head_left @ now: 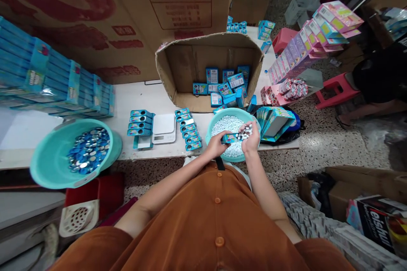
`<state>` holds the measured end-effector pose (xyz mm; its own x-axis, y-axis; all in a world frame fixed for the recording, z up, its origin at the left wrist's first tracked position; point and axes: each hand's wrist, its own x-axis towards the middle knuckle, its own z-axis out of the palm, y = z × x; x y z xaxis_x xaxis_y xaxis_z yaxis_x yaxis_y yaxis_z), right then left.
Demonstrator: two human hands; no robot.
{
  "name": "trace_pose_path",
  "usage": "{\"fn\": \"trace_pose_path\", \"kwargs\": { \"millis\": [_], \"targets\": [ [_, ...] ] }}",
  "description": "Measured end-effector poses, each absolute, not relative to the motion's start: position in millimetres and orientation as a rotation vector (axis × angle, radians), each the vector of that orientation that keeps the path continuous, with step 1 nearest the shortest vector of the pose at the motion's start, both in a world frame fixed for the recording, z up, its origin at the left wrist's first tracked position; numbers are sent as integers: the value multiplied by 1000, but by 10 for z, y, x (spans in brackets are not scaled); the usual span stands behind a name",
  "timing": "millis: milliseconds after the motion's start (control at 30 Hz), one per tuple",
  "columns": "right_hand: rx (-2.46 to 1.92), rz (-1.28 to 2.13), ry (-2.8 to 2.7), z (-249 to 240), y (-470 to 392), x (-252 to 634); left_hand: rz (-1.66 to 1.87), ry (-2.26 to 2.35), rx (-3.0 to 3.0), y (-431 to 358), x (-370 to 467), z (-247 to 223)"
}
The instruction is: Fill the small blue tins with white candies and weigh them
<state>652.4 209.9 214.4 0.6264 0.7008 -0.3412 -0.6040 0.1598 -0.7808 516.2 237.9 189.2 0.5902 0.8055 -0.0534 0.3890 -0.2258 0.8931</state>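
Over a turquoise basin (pixel 208 129), my left hand (pixel 217 145) grips a small blue printed box (pixel 230 138) lying sideways, its end turned toward my right hand. Cupped beside that end, my right hand (pixel 251 136) holds a handful of small white pellets (pixel 243 131), with fingers curled round them. More white pellets (pixel 227 123) fill the basin below. To the left stand two groups of small blue boxes with dark round openings, one row (pixel 192 134) near the basin and one stack (pixel 140 123) farther off. Between them sits a white digital scale (pixel 163 123).
An open cardboard carton (pixel 178 67) behind the basin holds several blue boxes. At left, another turquoise basin (pixel 47 156) contains blue and silver round pieces, below stacked blue boxes (pixel 57 80). Flattened blue boxes (pixel 275 123) lean at right. A person's leg shows beside a pink stool (pixel 337 89).
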Motion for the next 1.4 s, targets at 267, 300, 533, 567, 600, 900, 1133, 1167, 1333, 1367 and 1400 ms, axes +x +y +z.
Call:
{"fn": "trace_pose_path", "kwargs": {
  "millis": [267,300,533,567,600,900,1133,1167,1333,1367,1400],
  "targets": [
    [-1067,868,-150,2161,2112,6520,552,944,1796,2401,5207,1845],
    [-1071,853,-163,2165,2112,6518,554,943,1793,2402,5213,1843],
    [-1065,840,-191,2241,2109,6513,585,931,1744,2379,5257,1842],
    [-1059,840,-197,2251,2116,6515,597,941,1718,2375,5265,1829],
    [-1049,849,-190,2257,2126,6518,608,955,1698,2372,5273,1815],
    [-904,1067,-2,2201,2089,6652,606,868,1695,2371,5211,1815],
    [-719,1135,118,1984,1900,6869,683,860,1582,2426,5217,1681],
    [-730,1128,131,1940,1865,6896,688,855,1580,2441,5226,1678],
    [-786,1084,175,1779,1701,7021,691,822,1567,2506,5269,1702],
    [-797,1075,177,1765,1677,7040,683,805,1569,2512,5279,1699],
    [-808,1064,179,1756,1657,7056,677,793,1570,2515,5290,1692]
  ]
}}
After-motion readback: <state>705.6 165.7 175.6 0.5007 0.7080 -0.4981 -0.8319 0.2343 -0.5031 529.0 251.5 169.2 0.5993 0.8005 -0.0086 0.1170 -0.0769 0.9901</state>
